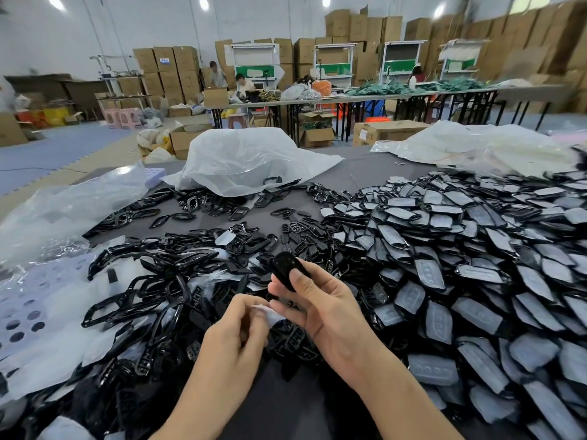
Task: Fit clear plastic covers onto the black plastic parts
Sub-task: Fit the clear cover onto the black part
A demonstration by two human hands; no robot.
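My right hand (320, 309) holds a small rounded black plastic part (284, 268) upright between thumb and fingers, just above the table. Just left of it, my left hand (235, 331) pinches a thin clear plastic cover (270, 314) whose edge touches my right hand's lower fingers. Under both hands lies a heap of loose black frames and button pieces (165, 293). A large pile of black parts with clear covers (460, 249) fills the right side.
The grey table (359, 176) carries white plastic bags at the back centre (247, 160) and back right (476, 147), and clear sheeting at the left (63, 204). A purple perforated tray (22, 322) lies at the left edge. Workers, tables and stacked cartons stand far behind.
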